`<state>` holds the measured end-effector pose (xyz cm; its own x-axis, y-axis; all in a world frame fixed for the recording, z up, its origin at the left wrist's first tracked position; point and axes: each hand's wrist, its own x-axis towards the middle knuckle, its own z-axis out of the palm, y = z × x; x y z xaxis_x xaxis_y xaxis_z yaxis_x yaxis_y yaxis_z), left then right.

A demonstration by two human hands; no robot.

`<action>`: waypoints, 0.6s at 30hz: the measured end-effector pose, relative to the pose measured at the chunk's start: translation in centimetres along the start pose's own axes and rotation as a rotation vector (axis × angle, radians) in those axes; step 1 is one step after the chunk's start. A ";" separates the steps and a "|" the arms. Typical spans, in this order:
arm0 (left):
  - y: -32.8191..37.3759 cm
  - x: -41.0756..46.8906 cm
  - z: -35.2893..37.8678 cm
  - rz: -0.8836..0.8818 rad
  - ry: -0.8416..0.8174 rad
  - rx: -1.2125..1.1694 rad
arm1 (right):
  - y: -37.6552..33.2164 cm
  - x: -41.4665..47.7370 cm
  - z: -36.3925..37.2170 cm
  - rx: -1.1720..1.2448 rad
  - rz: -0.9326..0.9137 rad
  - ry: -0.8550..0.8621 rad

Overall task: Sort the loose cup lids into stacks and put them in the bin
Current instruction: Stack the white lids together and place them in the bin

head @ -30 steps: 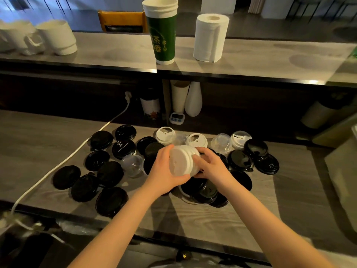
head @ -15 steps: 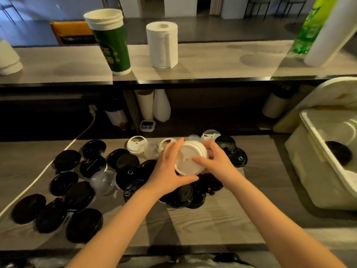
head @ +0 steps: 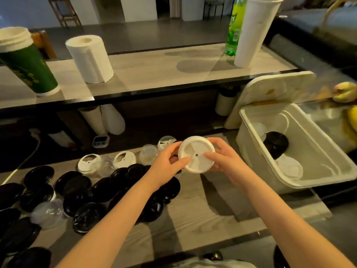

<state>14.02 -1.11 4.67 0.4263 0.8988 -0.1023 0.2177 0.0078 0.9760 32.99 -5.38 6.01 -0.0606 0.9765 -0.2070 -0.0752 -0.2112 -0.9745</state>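
Note:
A stack of white lids [head: 196,154] is held above the counter between my left hand [head: 168,161] and my right hand [head: 225,160], its flat face turned toward me. To the right stands the open white bin [head: 316,176]; inside it lie a black lid stack [head: 275,144] and white lids [head: 288,168]. Many loose black lids [head: 83,190] cover the counter at the left. Beyond them sit white lids [head: 89,164] and clear dome lids [head: 147,156].
The bin's white cover [head: 274,91] leans against the raised shelf behind it. On that shelf stand a green cup [head: 27,64], a paper towel roll [head: 89,59], a green bottle [head: 234,28] and a tall white cup stack [head: 253,31]. A white cable [head: 25,160] runs at the left.
Both hands have carried the white lid stack to the right, closer to the bin. My view has turned right, so the bin now shows fully.

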 end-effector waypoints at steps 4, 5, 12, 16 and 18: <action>1.3 2.4 3.3 0.010 -0.047 0.036 | -0.4 -0.8 -3.7 -0.004 -0.043 0.076; 1.7 3.1 4.2 0.011 -0.053 0.049 | -0.5 -1.0 -4.7 0.001 -0.048 0.097; 4.9 8.2 11.0 0.016 -0.044 0.179 | -1.6 -1.7 -13.2 -0.226 -0.140 0.318; 6.7 10.5 14.8 -0.022 -0.087 0.336 | -2.8 -3.0 -17.7 -0.520 -0.227 0.232; 7.5 11.2 16.6 -0.047 -0.117 0.339 | -3.3 -3.4 -19.4 -0.798 -0.259 0.127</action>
<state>34.97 1.71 7.68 0.5019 0.8447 -0.1860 0.5099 -0.1153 0.8525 52.76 -7.19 8.22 -0.0222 0.9974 0.0691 0.6562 0.0667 -0.7516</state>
